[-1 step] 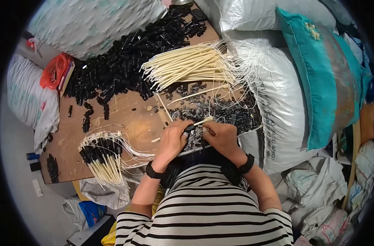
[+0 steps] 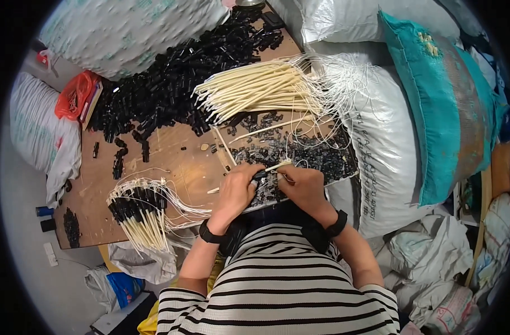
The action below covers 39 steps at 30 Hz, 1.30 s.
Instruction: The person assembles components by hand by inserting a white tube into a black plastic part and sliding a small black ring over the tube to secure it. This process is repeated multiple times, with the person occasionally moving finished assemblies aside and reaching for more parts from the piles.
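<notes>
My left hand (image 2: 238, 185) is closed around a black plastic piece (image 2: 259, 175) near the table's front edge. A thin cream tube (image 2: 277, 166) slants up out of the grip, between my two hands. With fingers pinched close to the tube's far end and its thin white wire, my right hand (image 2: 302, 188) is closed too; what exactly sits in its fingertips is hidden. Beneath and beyond both hands lie many small black and clear plastic bits (image 2: 319, 158). Farther back rests a bundle of cream tubes with white wires (image 2: 260, 89).
A large heap of black plastic pieces (image 2: 171, 78) covers the back of the brown table (image 2: 177, 148). At the front left lies a bunch of tubes with black sleeves (image 2: 140, 215). White sacks (image 2: 378, 145) and a teal sack (image 2: 428, 111) crowd the right side.
</notes>
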{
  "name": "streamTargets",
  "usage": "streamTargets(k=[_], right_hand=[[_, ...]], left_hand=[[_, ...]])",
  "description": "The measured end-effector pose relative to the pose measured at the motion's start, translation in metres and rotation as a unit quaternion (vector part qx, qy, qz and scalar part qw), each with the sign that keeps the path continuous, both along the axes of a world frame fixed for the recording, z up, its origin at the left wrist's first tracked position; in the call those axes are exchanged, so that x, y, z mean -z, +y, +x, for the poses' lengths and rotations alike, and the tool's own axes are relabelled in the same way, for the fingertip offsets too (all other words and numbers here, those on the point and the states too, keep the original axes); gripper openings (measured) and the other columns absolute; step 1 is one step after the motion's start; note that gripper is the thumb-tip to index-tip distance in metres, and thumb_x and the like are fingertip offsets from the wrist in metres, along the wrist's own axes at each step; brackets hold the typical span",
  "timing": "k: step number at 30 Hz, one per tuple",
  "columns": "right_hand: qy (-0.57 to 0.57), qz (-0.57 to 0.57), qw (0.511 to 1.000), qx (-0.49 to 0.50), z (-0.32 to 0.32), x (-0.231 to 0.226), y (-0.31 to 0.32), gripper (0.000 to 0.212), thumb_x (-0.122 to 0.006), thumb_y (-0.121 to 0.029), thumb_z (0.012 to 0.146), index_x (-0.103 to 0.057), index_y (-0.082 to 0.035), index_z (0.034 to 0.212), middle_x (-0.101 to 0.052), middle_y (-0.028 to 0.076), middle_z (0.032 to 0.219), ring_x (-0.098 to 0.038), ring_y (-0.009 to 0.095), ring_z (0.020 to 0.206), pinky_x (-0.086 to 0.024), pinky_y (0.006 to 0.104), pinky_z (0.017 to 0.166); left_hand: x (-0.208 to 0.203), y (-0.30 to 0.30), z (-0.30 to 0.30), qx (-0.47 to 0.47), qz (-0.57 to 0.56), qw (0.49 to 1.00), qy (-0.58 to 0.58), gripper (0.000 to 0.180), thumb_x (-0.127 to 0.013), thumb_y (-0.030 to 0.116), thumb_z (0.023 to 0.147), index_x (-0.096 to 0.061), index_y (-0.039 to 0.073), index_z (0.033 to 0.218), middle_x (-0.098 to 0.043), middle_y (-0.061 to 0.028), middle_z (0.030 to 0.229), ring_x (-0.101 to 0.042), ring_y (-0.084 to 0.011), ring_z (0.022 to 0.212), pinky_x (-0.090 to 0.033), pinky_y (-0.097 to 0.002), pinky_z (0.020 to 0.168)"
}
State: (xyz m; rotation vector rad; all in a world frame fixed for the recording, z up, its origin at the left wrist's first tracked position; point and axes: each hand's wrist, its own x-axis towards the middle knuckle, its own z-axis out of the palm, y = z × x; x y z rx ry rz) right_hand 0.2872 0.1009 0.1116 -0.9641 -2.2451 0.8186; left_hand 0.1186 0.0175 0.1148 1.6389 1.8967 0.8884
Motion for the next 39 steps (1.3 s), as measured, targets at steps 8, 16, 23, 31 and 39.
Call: streamTargets(k=[8, 16, 23, 31, 39], right_hand=[[0.005, -0.042, 0.999, -0.027, -0.005, 0.014, -0.002, 0.016, -0.064, -0.016, 0.075, -0.069, -0.009, 0.088, -0.06, 0.011, 0.062, -0.061, 0.025, 0.055, -0.046, 0.0328, 0.051], [-0.008, -0.024, 0.996, -0.083, 0.003, 0.009, -0.004, 0.022, -0.055, -0.011, 0.078, -0.059, -0.008, 0.1, -0.06, 0.014, 0.066, -0.059, 0.035, 0.058, -0.046, 0.0439, 0.051], [0.036, 0.003, 0.994, -0.101, 0.001, 0.03, 0.0, 0.013, -0.057, -0.014, 0.076, -0.06, -0.004, 0.084, -0.056, 0.016, 0.06, -0.056, 0.037, 0.055, -0.042, 0.0467, 0.049], [0.099, 0.021, 0.993, -0.052, 0.015, 0.016, -0.012, 0.021, -0.058, -0.016, 0.079, -0.049, 0.0, 0.069, -0.049, 0.017, 0.054, -0.051, 0.039, 0.052, -0.036, 0.0466, 0.047], [0.068, -0.01, 0.993, -0.097, 0.011, 0.014, -0.015, 0.017, -0.055, -0.015, 0.071, -0.051, -0.002, 0.061, -0.049, 0.017, 0.053, -0.05, 0.039, 0.053, -0.035, 0.0469, 0.047]], left_hand=[[-0.001, 0.007, -0.001, 0.034, -0.019, 0.999, 0.011, 0.041, -0.056, -0.005, 0.069, -0.063, 0.007, 0.107, -0.06, -0.0149, 0.086, -0.058, -0.0355, 0.089, -0.047, -0.0432, 0.075], [0.0, 0.022, 0.008, 0.116, -0.093, 0.989, -0.021, 0.057, -0.05, -0.006, 0.069, -0.051, 0.008, 0.123, -0.061, -0.0212, 0.11, -0.056, -0.0419, 0.101, -0.046, -0.0444, 0.083], [0.04, 0.012, 0.001, 0.059, 0.012, 0.953, -0.298, 0.038, -0.053, 0.006, 0.082, -0.053, -0.003, 0.12, -0.058, -0.0162, 0.108, -0.056, -0.0257, 0.098, -0.045, -0.0359, 0.089], [0.017, 0.013, 0.001, 0.101, 0.045, 0.99, -0.088, 0.028, -0.052, 0.026, 0.091, -0.055, -0.002, 0.088, -0.051, -0.0128, 0.089, -0.05, -0.0224, 0.083, -0.04, -0.0349, 0.074], [0.015, 0.004, -0.002, 0.171, 0.117, 0.971, -0.119, 0.031, -0.054, 0.029, 0.092, -0.055, -0.002, 0.092, -0.051, -0.0126, 0.09, -0.051, -0.0234, 0.083, -0.041, -0.0356, 0.077]])
